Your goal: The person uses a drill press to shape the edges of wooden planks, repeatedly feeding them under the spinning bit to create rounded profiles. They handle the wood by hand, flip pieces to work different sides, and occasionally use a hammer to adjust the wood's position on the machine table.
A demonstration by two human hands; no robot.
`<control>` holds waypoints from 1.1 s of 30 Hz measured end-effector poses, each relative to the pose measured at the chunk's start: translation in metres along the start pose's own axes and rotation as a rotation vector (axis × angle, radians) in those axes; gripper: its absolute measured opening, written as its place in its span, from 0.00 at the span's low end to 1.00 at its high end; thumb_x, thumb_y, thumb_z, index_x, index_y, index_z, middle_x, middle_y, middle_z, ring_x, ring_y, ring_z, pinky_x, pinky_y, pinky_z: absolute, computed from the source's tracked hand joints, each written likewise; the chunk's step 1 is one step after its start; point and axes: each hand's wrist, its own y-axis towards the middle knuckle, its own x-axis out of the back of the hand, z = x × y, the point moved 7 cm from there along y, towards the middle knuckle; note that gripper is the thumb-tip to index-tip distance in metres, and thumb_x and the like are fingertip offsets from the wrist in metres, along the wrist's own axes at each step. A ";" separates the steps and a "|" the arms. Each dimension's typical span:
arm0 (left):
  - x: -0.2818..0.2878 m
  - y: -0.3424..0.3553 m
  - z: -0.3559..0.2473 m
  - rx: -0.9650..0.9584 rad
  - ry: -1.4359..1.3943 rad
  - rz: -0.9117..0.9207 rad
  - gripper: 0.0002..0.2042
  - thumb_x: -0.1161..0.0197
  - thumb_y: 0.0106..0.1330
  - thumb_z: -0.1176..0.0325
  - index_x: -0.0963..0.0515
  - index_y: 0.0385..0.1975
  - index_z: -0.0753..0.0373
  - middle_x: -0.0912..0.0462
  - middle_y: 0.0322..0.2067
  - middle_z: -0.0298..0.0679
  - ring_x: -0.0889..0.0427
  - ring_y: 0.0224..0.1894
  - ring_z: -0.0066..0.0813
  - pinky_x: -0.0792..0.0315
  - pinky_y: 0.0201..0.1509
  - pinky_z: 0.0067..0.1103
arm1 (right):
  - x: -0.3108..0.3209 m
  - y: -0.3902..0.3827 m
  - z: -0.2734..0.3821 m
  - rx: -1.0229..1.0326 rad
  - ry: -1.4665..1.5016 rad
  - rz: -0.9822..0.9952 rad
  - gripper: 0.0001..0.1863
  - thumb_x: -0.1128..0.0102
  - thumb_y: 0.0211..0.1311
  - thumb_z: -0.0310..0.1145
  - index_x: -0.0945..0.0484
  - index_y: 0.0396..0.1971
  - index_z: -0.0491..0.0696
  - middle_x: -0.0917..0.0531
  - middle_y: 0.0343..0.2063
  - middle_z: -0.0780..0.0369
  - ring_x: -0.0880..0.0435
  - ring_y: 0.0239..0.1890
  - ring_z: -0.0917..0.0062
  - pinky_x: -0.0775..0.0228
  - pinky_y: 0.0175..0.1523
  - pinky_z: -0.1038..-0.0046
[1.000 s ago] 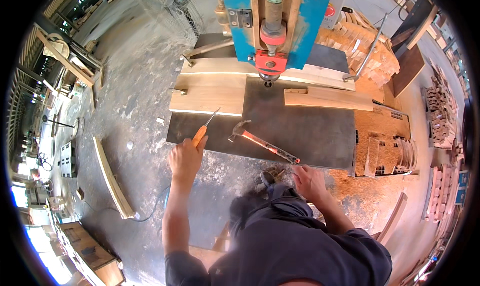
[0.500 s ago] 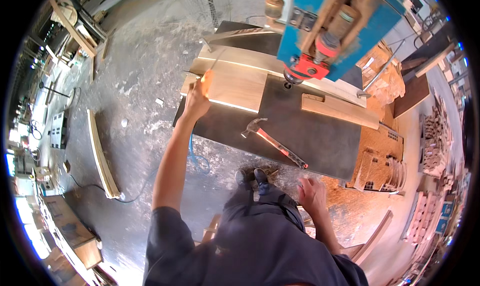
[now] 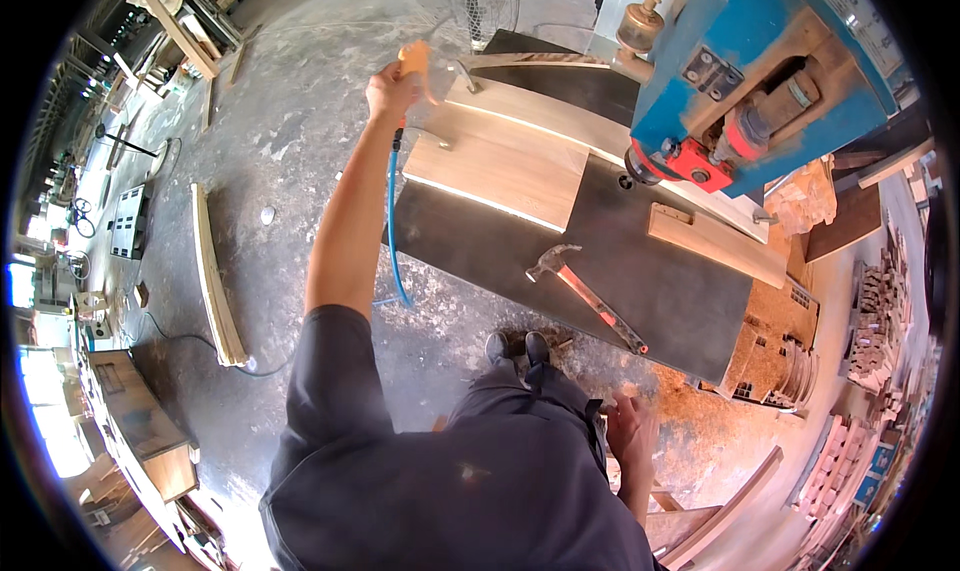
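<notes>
My left hand (image 3: 390,95) is closed round an orange air blow gun (image 3: 414,61), held out past the left end of the machine table. A blue air hose (image 3: 393,226) hangs from the gun beside my forearm. My right hand (image 3: 630,426) is low by my right hip, its fingers smeared by motion. Nearest the gun lies a wide wooden board (image 3: 500,171), flat on the dark machine table (image 3: 670,301). A claw hammer (image 3: 600,306) with a red and black handle rests nearer me on that table.
A blue machine head (image 3: 740,31) with a red chuck part overhangs the table's right side. Under it run a long wooden fence (image 3: 580,126) and a shorter wooden block (image 3: 715,243). Sawdust (image 3: 770,346) piles at the right. Long timber strips (image 3: 215,281) lie on the left floor.
My left hand has moved the blow gun away from the board, out beyond the table's far left end. More of the blue hose shows. The view has shifted, and my right hand is lower.
</notes>
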 end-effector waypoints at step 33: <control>-0.199 -0.432 -0.079 -0.508 0.267 0.202 0.11 0.26 0.59 0.78 0.15 0.41 0.64 0.13 0.39 0.43 0.13 0.42 0.47 0.18 0.48 0.34 | 0.141 0.242 -0.233 0.183 -0.168 -0.290 0.32 0.22 0.57 0.36 0.20 0.63 0.54 0.24 0.67 0.56 0.26 0.68 0.54 0.29 0.69 0.55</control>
